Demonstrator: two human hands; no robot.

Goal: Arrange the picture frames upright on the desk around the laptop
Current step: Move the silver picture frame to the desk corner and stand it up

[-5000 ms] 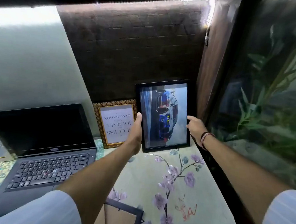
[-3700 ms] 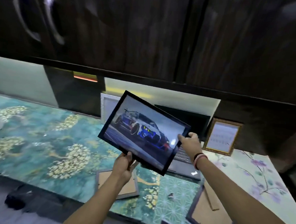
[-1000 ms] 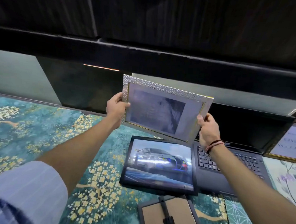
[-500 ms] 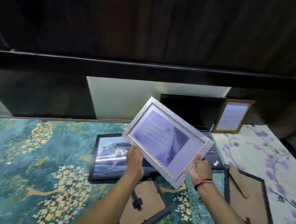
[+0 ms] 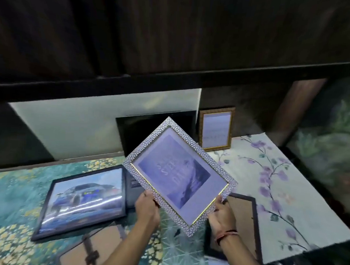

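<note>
The silver frame is held in the air above the desk in front of the laptop, glass toward the camera, its long axis running diagonally from upper left to lower right. The left hand is closed on its lower-left edge and the right hand on its lower-right edge. The car frame lies flat to the left; the gold frame stands upright beside the laptop.

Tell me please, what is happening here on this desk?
A person holds a silver textured frame tilted in the air, left hand and right hand on its lower edges. The car picture frame lies flat left of the laptop. Only the small gold frame stands upright, on the right. Two more frames lie face down.
</note>
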